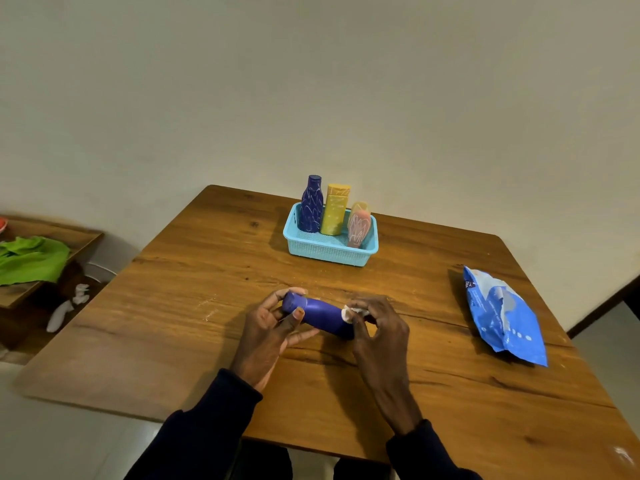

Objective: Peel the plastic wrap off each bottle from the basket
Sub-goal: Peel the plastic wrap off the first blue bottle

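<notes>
**Blue bottle held over the table, three more standing in the basket**

At the far left of the frame a green cloth lies on a low wooden shelf, with some white scraps on the floor below it.

On the wooden table, lower centre, the left hand grips the cap end of a blue bottle, fingers curled round it and the thumb across the top. The bottle lies sideways between both hands, just above the tabletop.

Behind it, in the upper middle of the table, sits a light blue basket with perforated walls. Three bottles stand in it along its far side: a dark blue bottle at the left, upright; a yellow bottle just beside it, upright; and a shorter pink bottle at the right, tilted slightly. All three show pale wrinkled lines over their surfaces. The front part of the basket holds nothing.

The right hand pinches a bunched white wad of wrap at the other end of the held bottle.

At the right edge of the table a blue pouch lies flat, well apart from the hands.
</notes>
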